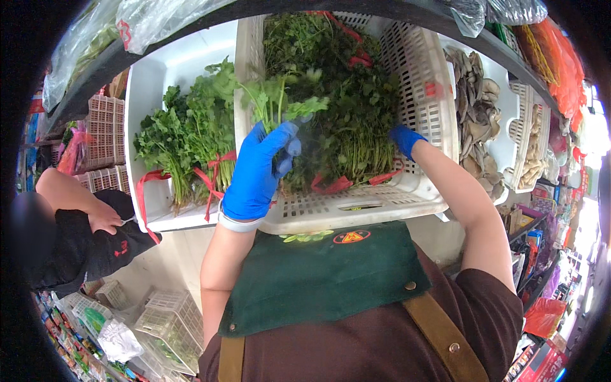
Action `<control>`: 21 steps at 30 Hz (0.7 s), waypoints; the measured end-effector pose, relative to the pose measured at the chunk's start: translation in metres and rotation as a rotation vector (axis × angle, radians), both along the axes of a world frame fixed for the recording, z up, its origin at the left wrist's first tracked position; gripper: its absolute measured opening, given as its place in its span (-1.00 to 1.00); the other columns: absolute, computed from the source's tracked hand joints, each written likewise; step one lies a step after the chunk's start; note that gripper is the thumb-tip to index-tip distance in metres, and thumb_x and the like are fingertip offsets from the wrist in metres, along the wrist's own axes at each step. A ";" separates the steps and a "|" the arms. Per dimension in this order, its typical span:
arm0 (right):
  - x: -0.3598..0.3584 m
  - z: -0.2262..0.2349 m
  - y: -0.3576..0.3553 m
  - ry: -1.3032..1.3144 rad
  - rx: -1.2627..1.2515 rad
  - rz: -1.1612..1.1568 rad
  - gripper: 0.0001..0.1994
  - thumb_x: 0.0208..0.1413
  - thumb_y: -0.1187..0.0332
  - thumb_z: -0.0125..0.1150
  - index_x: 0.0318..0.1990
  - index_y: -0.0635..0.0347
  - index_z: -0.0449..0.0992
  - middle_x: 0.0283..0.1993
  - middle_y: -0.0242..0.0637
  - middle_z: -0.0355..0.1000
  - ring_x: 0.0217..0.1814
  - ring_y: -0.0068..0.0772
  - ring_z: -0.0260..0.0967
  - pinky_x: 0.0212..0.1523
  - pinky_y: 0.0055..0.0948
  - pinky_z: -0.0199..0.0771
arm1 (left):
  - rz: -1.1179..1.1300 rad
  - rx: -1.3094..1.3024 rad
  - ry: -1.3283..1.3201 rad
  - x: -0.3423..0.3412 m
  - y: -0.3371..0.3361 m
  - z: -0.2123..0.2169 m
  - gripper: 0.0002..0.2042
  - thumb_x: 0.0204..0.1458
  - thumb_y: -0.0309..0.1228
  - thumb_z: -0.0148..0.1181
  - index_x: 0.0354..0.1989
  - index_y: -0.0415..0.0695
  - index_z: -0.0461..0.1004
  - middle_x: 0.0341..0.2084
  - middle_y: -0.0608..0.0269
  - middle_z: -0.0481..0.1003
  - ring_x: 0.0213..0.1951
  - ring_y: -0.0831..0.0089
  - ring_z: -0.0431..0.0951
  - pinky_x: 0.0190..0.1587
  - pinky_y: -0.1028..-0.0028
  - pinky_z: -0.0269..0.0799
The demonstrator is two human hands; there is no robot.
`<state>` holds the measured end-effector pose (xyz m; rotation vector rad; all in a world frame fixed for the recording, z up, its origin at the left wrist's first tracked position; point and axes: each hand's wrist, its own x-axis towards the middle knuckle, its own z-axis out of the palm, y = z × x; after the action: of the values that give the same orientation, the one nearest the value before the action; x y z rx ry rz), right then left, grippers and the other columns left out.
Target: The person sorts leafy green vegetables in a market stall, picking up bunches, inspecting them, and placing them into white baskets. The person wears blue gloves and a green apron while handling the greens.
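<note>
The bunch of leafy herbs (280, 102) stands nearly upright over the white slotted crate (356, 204), its stems running down into our left hand (258, 172), whose blue-gloved fingers we curl closed around them. Our right hand (404, 140) is well apart, reaching into the heap of greens (356, 121) by the crate's far wall; we cannot tell its grip.

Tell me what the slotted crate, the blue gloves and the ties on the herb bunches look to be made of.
Slotted crate: rigid white plastic, moulded slots, matte.
Left hand and right hand gloves: thin blue rubbery film, likely nitrile or latex, fitting close with slight sheen.
Ties: thin red plastic ribbon or tape, probably; too small to tell.
</note>
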<state>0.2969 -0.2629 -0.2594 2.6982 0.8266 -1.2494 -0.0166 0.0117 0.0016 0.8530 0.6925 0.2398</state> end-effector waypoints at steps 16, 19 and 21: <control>-0.017 -0.062 -0.023 0.231 0.071 -0.216 -0.58 -0.05 0.14 0.17 -0.08 0.22 0.42 -0.10 -0.15 0.40 -0.16 -0.33 0.34 -0.14 -0.32 0.35 | -0.144 0.005 0.041 0.005 -0.003 0.007 -0.72 0.02 -0.32 0.01 -0.16 -0.20 0.45 -0.62 0.42 0.40 -0.69 0.73 0.17 -0.67 0.71 -0.03; -0.019 -0.050 -0.007 0.298 -0.041 -0.288 -0.59 -0.05 0.13 0.17 -0.11 0.24 0.44 -0.09 -0.13 0.40 -0.14 -0.33 0.35 -0.14 -0.33 0.35 | -0.129 0.011 0.021 0.002 -0.002 0.000 -0.73 0.02 -0.32 0.01 -0.16 -0.20 0.44 -0.61 0.42 0.41 -0.68 0.73 0.18 -0.65 0.72 -0.01; -0.020 -0.049 0.002 0.287 -0.133 -0.259 -0.59 -0.05 0.12 0.15 -0.13 0.25 0.45 -0.08 -0.11 0.40 -0.12 -0.32 0.35 -0.13 -0.33 0.35 | -0.118 0.019 0.021 0.000 -0.002 0.000 -0.73 0.02 -0.33 0.01 -0.16 -0.19 0.44 -0.61 0.42 0.41 -0.68 0.73 0.18 -0.65 0.72 0.00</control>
<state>0.2771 -0.2613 -0.3083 2.6188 0.3998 -1.7080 -0.0162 0.0101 0.0013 0.9122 0.6582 0.1314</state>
